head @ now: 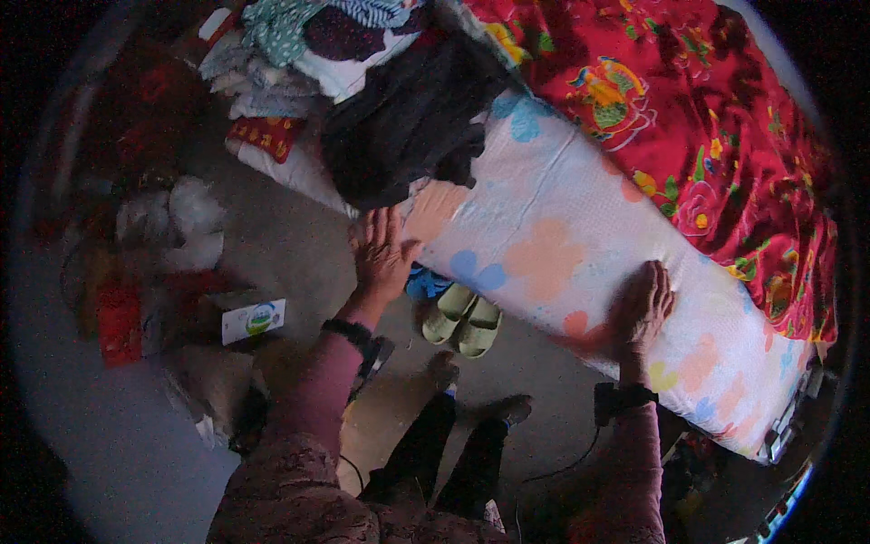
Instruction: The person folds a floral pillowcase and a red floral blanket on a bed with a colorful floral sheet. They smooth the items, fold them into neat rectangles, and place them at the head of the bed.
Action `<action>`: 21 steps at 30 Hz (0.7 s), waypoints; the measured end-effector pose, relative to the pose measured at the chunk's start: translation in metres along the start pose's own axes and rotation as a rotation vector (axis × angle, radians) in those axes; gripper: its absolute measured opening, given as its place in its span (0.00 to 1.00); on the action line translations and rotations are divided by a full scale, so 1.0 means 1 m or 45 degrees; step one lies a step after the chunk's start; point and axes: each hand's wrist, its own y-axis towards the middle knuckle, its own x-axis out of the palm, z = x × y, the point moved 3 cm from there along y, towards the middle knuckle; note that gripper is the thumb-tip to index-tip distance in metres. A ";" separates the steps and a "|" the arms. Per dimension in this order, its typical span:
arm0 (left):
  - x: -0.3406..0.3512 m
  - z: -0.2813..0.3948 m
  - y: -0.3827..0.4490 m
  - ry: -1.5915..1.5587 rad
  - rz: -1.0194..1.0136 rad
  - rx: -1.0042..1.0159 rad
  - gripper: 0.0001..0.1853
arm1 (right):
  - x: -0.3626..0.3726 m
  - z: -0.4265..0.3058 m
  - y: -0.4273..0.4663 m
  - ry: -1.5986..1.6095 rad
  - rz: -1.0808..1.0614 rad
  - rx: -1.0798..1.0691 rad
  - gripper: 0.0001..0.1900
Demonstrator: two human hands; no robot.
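Note:
My left hand [384, 253], fingers spread, is at the near edge of the bed, its fingertips at the lower edge of a dark cloth garment [408, 122]. Nothing shows gripped in it. Further right, my right hand [652, 306] is over a pale bed sheet [544, 204] printed with coloured flower shapes, palm turned left and fingers held out; it holds nothing that I can see. Whether it touches the sheet I cannot tell. A red floral quilt [680, 122] lies bunched along the far side of the bed.
Green slippers [469, 319] stand on the floor below the bed edge, beside a blue item [428, 282]. Folded clothes [272, 81] are piled at the upper left. A cardboard box [253, 319] and plastic bags [194, 211] are on the left. A dark cable [564, 469] runs from the right wrist strap.

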 end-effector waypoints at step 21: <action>0.002 -0.081 0.044 0.105 -0.294 -0.258 0.44 | 0.006 0.001 0.002 -0.059 -0.043 0.056 0.30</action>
